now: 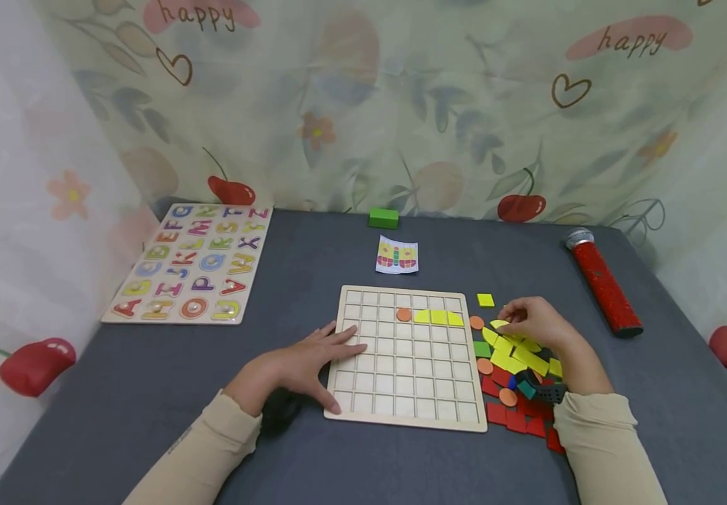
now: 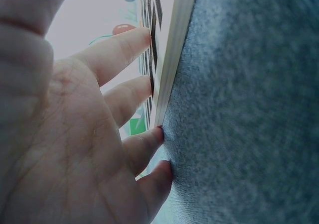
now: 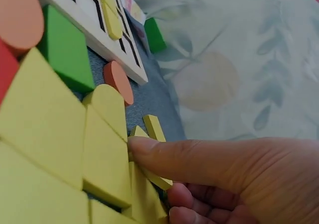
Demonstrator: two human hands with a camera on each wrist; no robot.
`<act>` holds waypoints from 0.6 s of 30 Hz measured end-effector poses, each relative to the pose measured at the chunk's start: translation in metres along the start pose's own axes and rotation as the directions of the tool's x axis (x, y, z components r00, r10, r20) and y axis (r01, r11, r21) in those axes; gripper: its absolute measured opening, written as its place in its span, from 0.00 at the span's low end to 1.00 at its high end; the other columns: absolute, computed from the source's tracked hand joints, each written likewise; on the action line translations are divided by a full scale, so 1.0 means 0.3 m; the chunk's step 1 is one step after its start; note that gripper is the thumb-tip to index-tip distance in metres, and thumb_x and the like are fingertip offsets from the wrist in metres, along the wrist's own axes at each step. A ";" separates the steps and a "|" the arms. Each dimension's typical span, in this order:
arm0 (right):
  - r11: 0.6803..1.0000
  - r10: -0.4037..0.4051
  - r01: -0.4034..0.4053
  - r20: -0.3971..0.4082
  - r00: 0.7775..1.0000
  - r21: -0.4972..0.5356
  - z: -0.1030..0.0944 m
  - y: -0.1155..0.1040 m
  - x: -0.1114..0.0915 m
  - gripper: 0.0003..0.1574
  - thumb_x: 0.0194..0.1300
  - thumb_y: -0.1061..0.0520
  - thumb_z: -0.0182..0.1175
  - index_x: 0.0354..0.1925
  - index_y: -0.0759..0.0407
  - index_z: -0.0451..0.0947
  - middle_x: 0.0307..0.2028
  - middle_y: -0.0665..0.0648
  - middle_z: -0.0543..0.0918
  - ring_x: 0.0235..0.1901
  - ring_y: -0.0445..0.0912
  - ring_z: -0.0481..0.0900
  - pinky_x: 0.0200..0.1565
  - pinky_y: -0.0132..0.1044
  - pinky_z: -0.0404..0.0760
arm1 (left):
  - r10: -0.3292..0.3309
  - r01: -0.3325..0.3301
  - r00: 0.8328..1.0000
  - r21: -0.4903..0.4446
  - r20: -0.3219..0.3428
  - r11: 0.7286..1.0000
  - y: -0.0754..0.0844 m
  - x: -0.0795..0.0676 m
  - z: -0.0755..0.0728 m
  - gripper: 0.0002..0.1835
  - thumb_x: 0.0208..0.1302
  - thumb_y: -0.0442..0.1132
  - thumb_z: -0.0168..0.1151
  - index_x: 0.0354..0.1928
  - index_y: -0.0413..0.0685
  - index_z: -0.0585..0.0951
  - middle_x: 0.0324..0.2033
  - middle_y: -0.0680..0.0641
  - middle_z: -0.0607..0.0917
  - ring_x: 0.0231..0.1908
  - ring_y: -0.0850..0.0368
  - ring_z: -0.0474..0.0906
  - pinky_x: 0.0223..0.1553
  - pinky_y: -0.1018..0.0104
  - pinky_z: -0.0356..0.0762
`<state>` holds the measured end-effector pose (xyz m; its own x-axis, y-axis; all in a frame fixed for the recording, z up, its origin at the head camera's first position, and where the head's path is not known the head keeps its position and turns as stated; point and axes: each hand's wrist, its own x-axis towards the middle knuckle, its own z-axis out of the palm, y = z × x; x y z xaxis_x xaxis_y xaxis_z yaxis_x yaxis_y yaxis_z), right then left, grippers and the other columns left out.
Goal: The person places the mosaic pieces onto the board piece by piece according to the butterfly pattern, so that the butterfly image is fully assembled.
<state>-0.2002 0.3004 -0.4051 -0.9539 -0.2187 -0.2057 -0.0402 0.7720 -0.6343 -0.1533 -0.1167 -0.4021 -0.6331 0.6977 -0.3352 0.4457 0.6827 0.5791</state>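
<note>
The left hand was spread wide and held nothing, its fingertips and thumb resting along the left side of a pale wooden board marked in square cells, which lay flat on a dark grey cloth surface. Near the board's top right, an orange round disc sat just left of three yellow flat pieces in one row. Beyond the board's right edge, the right hand had thumb and fingers nearly closed, pinching a small yellow wooden piece above a loose heap of yellow wooden shapes; red flat tiles lay nearer the person. A white paper card with a coloured butterfly pattern lay behind the board, and a red glittery microphone lay far right
</note>
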 end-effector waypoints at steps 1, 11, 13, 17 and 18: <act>1.000 0.001 -0.001 0.008 1.000 0.001 -0.002 -0.001 0.000 0.13 0.57 0.60 0.65 0.38 0.68 0.79 0.29 0.57 0.77 0.28 0.46 0.70 0.28 0.33 0.73 | 0.001 -0.001 1.000 0.003 0.002 1.000 -0.001 0.001 0.000 0.52 0.43 0.56 0.74 0.71 0.62 0.57 0.74 0.52 0.45 0.73 0.44 0.30 0.68 0.40 0.43; 0.990 -0.037 0.022 0.103 0.994 0.142 -0.019 -0.023 0.008 0.18 0.61 0.58 0.62 0.45 0.69 0.75 0.33 0.59 0.78 0.29 0.46 0.75 0.33 0.34 0.79 | -0.001 0.001 1.000 0.005 0.013 1.000 0.003 0.007 -0.002 0.52 0.43 0.56 0.74 0.71 0.62 0.58 0.74 0.52 0.45 0.73 0.44 0.30 0.69 0.41 0.42; 0.984 -0.062 0.040 0.121 0.991 0.174 -0.013 -0.037 0.020 0.19 0.62 0.58 0.60 0.48 0.70 0.75 0.34 0.60 0.78 0.29 0.45 0.76 0.34 0.34 0.80 | -0.002 0.002 1.000 0.004 0.012 1.000 0.001 0.007 -0.001 0.52 0.43 0.56 0.74 0.71 0.63 0.57 0.74 0.52 0.45 0.73 0.44 0.30 0.69 0.41 0.42; 0.971 -0.103 0.067 0.146 0.984 0.230 0.011 -0.084 0.052 0.18 0.63 0.59 0.59 0.47 0.71 0.75 0.34 0.61 0.78 0.30 0.46 0.79 0.36 0.35 0.82 | -0.006 0.006 1.000 0.003 0.010 1.000 -0.002 0.005 0.000 0.52 0.43 0.56 0.73 0.71 0.63 0.57 0.74 0.52 0.44 0.73 0.44 0.30 0.69 0.41 0.42; 0.967 -0.111 0.072 0.151 0.982 0.246 0.021 -0.099 0.061 0.17 0.63 0.59 0.58 0.47 0.71 0.75 0.34 0.61 0.78 0.30 0.46 0.79 0.36 0.36 0.82 | -0.009 0.009 1.000 0.003 0.010 1.000 -0.003 0.005 0.000 0.52 0.43 0.56 0.73 0.71 0.63 0.57 0.74 0.53 0.44 0.73 0.45 0.30 0.69 0.41 0.42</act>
<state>-0.2146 0.2697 -0.3947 -0.8873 -0.3910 -0.2444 -0.0340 0.5842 -0.8109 -0.1545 -0.1163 -0.4032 -0.6308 0.6938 -0.3475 0.4420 0.6893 0.5741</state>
